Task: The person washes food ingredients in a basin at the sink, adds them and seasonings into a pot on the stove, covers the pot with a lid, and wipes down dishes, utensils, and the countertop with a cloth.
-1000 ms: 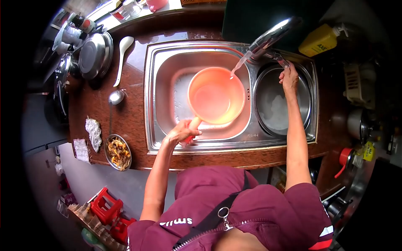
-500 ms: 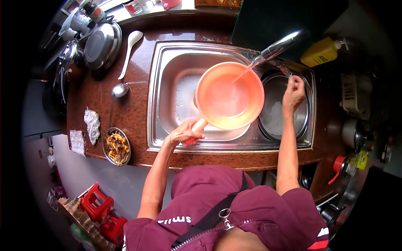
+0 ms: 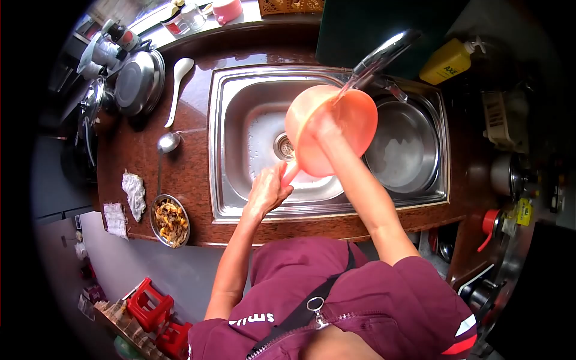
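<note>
My left hand (image 3: 268, 188) is wrapped round the handle of a pink plastic dipper (image 3: 359, 123), which hangs tilted over the left sink basin (image 3: 246, 126). Water runs from the chrome faucet (image 3: 384, 54) into the dipper. Inside the dipper is my right hand (image 3: 325, 122), its fingers blurred by motion and water, so their pose is unclear. The drain (image 3: 284, 146) shows just left of the dipper. A round metal pan (image 3: 402, 147) holding some water sits in the right basin.
Left on the counter are a white spoon (image 3: 178, 90), a metal ladle (image 3: 169, 142), a bowl of food scraps (image 3: 170, 221), white cloths (image 3: 134, 195) and stacked pans (image 3: 135, 83). A yellow bottle (image 3: 447, 62) stands behind the right basin. Red stools (image 3: 150, 303) are below.
My right hand has left the faucet lever and moved down-left into the dipper. The dipper has tilted, and the drain beside it has come into view.
</note>
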`<state>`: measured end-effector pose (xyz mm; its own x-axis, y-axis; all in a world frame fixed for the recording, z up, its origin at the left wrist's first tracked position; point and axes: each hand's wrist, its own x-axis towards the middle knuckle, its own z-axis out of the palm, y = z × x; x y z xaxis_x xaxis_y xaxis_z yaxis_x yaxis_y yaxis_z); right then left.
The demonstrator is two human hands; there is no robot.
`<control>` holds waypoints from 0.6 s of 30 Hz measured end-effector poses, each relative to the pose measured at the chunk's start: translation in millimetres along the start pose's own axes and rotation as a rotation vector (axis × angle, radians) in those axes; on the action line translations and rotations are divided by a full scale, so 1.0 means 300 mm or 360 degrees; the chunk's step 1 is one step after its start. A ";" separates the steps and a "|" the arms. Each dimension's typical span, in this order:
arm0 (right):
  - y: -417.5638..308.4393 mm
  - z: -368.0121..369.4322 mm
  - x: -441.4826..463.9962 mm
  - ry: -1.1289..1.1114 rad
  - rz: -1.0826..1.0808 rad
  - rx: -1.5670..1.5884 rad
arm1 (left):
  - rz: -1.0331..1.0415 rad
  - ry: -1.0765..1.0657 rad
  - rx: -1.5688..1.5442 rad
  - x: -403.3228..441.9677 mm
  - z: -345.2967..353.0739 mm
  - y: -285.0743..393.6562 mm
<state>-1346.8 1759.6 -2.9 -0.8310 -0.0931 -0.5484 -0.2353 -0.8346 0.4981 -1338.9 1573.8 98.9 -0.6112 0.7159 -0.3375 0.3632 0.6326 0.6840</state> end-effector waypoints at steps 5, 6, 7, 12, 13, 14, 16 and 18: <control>0.002 -0.090 0.045 0.0237 0.0882 0.2389 | -0.0059 0.0216 -0.0339 0.015 -0.018 -0.050; -0.018 -0.073 0.012 0.0432 0.0969 0.2803 | -0.0077 0.0179 -0.0324 0.011 -0.039 -0.060; -0.039 -0.058 -0.028 0.0642 0.1045 0.3221 | -0.0058 0.0235 -0.0271 0.005 -0.045 -0.080; -0.246 0.023 -0.060 0.0686 0.1286 0.3654 | -0.0165 -0.0024 0.0055 -0.009 -0.133 -0.040; -0.223 0.071 -0.071 0.0598 0.1317 0.3422 | -0.0278 -0.0154 0.0056 -0.006 -0.148 -0.021; -0.200 0.113 -0.087 0.0509 0.1338 0.3191 | -0.0150 -0.0142 0.0049 0.007 -0.124 -0.065; -0.137 0.181 -0.129 0.0837 0.1384 0.3108 | -0.0336 -0.0354 -0.0149 0.012 -0.163 0.009; -0.114 0.194 -0.142 0.0959 0.1392 0.3057 | -0.0360 -0.0453 -0.0289 0.017 -0.169 0.044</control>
<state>-1332.6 1823.7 42.5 -0.8545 -0.4672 0.2271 -0.3837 0.8624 0.3303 -1372.8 1570.7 138.8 -0.4328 0.6342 -0.6407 0.0967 0.7392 0.6665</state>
